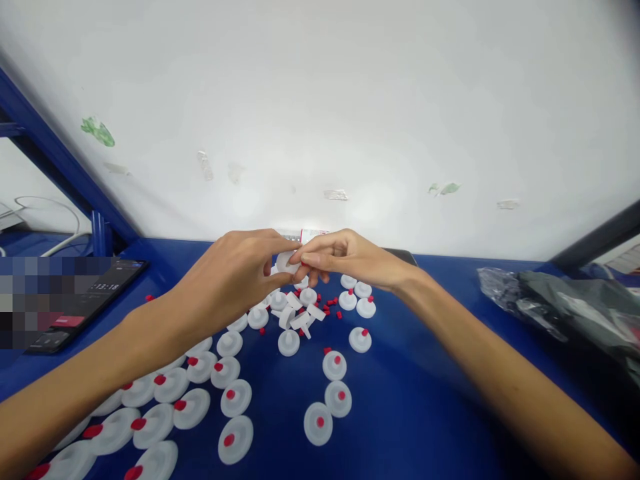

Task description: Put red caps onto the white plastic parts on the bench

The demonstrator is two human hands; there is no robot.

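My left hand [245,263] pinches a white round disc [287,262] by its rim, above the middle of the blue table [400,400]. At the disc's right side, the fingertips of my right hand [345,257] are closed on a small red cap, mostly hidden by the fingers. Below my hands lies a loose pile of white discs [300,317] without caps, with small red caps [331,304] scattered to its right. Several white discs with red caps on their stems [236,399] stand in rows at the left, and more [339,399] stand right of the middle.
A phone [90,307] lies at the left beside a pixelated patch. Clear plastic and dark grey bags [575,307] are at the right. A white wall [320,120] with tape scraps rises behind the table, and a red and white package [314,235] rests against it.
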